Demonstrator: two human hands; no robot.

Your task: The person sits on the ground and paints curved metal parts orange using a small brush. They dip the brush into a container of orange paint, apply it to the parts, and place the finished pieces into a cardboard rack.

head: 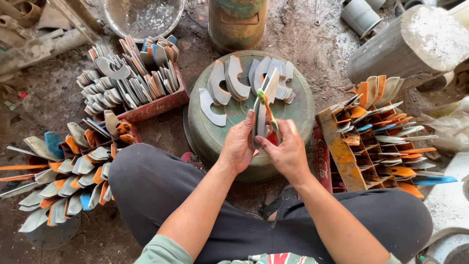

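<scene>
My left hand point(238, 145) and my right hand point(288, 149) together hold a small stack of curved flat metal pieces point(264, 110) upright over an overturned green metal basin point(215, 134). The stack stands on edge, pale grey with green and orange paint at its top. Both hands pinch its lower half, thumbs facing each other. Several more grey crescent-shaped metal pieces point(229, 80) lie loose on top of the basin behind the stack. My knees in dark trousers frame the basin.
A red crate point(161, 105) packed with upright metal pieces sits at left, another fanned pile point(68, 171) lower left, a divided crate of pieces point(376, 142) at right. A rusty cylinder point(238, 22), a metal bowl point(144, 17) and a log point(410, 41) stand behind on dirt ground.
</scene>
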